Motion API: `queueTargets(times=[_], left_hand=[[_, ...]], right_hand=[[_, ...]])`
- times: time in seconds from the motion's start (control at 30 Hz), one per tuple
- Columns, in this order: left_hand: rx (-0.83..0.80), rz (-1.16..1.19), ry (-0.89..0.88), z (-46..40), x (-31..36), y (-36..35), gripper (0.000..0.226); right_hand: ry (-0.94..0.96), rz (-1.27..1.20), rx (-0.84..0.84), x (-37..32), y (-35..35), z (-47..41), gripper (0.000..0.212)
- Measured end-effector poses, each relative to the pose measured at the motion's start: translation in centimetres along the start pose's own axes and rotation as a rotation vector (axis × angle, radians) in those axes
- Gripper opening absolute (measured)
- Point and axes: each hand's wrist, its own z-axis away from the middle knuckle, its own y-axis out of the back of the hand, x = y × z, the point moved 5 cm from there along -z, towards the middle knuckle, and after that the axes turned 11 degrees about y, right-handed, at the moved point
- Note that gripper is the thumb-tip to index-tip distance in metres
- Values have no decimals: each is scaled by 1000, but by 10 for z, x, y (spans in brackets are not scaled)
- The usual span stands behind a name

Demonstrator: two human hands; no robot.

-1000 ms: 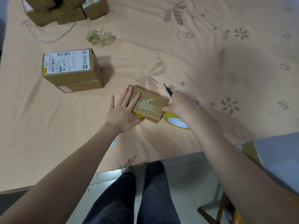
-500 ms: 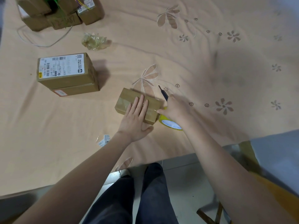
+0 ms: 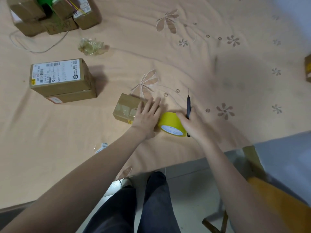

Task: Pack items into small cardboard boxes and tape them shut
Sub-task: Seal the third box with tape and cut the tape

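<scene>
A small brown cardboard box with clear tape on top lies on the peach cloth near the table's front edge. My left hand lies flat on its right part, fingers straight. Right beside the box stands a yellow tape roll on its edge. My right hand grips the roll from the right and also holds a dark, thin knife that points away from me. The box's right end is hidden under my left hand.
Two stacked labelled boxes sit to the left. A pile of boxes with a white cord is at the far left corner, a crumpled tape wad near it. A paper scrap lies near the table's front edge. Another box edge shows far right.
My right hand has drawn the tape roll away from the box and tipped it up so its yellow face shows. My left hand slid right along the box top.
</scene>
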Motion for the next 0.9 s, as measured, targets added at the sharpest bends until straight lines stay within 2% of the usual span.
queueTargets(times=[0.07,0.17,0.23,0.43,0.6,0.7,0.9], left_hand=[[-72,-5,0,-9,1,0,98],[-32,46,-3,-16,-3,10,91],[32,164,9,-17,-8,20,86],[267,540,81,-7,-22,54,93],[299,791,140,7,-22,61,92],[285,974,175,12,-21,56,89],[343,1146,259,13,-25,49,92]], right_hand=[[-9,-70,-34,4,1,4,40],[29,-66,-76,-1,5,8,48],[75,-96,-20,-8,13,8,48],[132,-208,255,-46,46,4,60],[71,-335,268,-61,45,7,65],[127,-367,283,-68,39,11,65],[288,-345,360,-89,35,8,66]])
